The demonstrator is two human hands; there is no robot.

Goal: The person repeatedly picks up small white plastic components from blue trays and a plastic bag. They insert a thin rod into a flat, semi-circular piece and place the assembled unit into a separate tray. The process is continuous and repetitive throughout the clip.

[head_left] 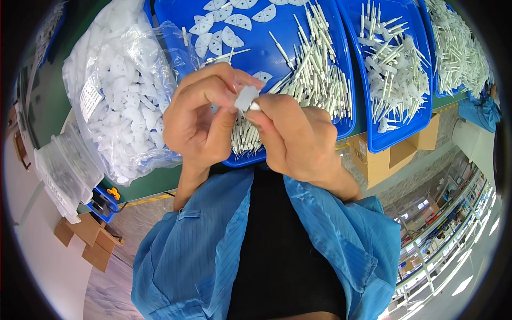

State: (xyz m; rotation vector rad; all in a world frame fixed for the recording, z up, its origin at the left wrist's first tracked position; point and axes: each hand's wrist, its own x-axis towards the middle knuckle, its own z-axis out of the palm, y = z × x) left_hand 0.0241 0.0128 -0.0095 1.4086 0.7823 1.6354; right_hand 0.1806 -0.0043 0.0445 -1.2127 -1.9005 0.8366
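Observation:
Before my chest my two hands meet over the near part of a blue tray (345, 114). My left hand (197, 114) is closed, pinching a small translucent white plastic piece (246, 98) between thumb and fingers. Against that piece, my right hand (301, 133) pinches a small white part (255, 106); only its end shows, the rest being hidden by the fingers. Behind the hands the tray holds a heap of thin white rods (320, 69), some with metal ends. Several flat, fan-shaped white pieces with small holes (238, 21) lie toward its far left.
A clear plastic bag (125, 101) full of white pieces stands at left, beside stacked clear plastic containers (66, 165). To the right, a second blue tray (376, 140) holds rods with white pieces; another heaped tray (458, 53) lies beyond. An open cardboard box (381, 165) sits below the table edge.

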